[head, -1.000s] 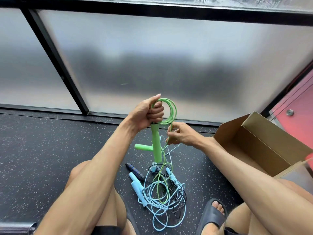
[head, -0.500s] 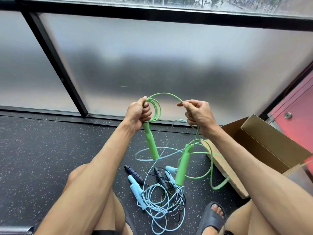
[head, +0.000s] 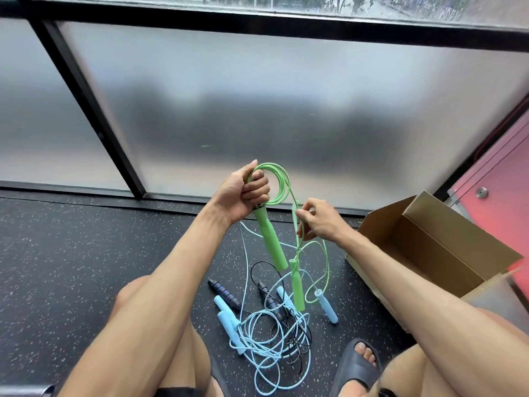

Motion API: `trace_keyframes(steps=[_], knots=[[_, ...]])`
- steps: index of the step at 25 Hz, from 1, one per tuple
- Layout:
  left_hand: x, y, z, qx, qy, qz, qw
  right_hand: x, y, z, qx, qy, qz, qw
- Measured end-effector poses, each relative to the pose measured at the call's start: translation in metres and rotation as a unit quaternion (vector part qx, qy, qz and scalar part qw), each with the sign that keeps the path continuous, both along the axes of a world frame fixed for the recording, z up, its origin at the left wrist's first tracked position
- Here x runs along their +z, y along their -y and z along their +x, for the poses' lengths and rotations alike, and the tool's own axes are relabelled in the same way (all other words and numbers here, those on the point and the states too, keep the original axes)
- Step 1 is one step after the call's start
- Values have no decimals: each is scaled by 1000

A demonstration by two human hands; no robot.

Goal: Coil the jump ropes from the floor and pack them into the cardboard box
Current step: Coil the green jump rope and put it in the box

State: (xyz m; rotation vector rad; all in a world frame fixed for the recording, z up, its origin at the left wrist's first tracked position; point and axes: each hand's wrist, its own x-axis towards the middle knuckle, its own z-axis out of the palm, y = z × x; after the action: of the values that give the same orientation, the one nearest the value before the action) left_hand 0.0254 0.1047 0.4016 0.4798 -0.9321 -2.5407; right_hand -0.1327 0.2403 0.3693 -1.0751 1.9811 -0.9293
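A person sits on the dark speckled floor (head: 86,267) and winds up a thin green plastic jump rope (head: 284,183). The left hand (head: 243,193) is held up high in front of the frosted glass wall (head: 257,96). Its grip is closed tight around the top of one long green foam handle (head: 270,243) and around a few round loops of the green cord. Holding the loops and the handle in one fist likely keeps the loops from falling open. The right hand (head: 320,222) is just beside it, a bit lower. Its grip is a pinch: the fingers and thumb squeeze the loose green cord, so it looks ready to bring the next loop up. The second green handle (head: 297,287) hangs from that cord, with its low end near the pile. Some green cord still droops in a big loop, so this rope is not all wound yet. Below the hands, the light blue jump ropes (head: 229,325) and a black jump rope (head: 226,293) lie mixed in a messy pile on the floor between the knees. They still need winding. The brown cardboard box (head: 446,245) lies open on the right, near the right arm, so it is easy to reach. I see no rope inside it.
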Motion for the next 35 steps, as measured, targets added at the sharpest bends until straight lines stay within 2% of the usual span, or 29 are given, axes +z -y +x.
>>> trace_keyframes(steps=[3,8,11,14,16,19,21,26,29,32,35], knots=[[2,-4,-5,30,-43,-17,998,2,1,10,42,-19,0,999],[-1,-10,-14,153,-15,-87,984,5,5,19,77,-14,-13,997],[-5,-4,-13,217,-5,-98,971,3,4,22,90,22,36,995],[-4,-5,-12,256,11,-107,961,-6,0,21,127,2,98,987],[-6,-5,-13,272,18,-123,954,-9,-2,20,125,0,106,986],[-7,-2,-13,309,49,-200,929,-4,0,25,96,54,63,992],[-9,-2,-14,323,92,-274,901,1,3,29,88,43,34,995],[-17,-5,-16,279,192,-439,832,9,6,30,131,-98,-49,985],[-21,-8,-19,213,250,-508,796,18,6,30,132,-131,-93,978],[-24,-8,-21,148,293,-536,778,23,5,27,127,-149,-104,975],[-27,-8,-24,112,292,-529,789,25,4,25,108,-157,-105,976]])
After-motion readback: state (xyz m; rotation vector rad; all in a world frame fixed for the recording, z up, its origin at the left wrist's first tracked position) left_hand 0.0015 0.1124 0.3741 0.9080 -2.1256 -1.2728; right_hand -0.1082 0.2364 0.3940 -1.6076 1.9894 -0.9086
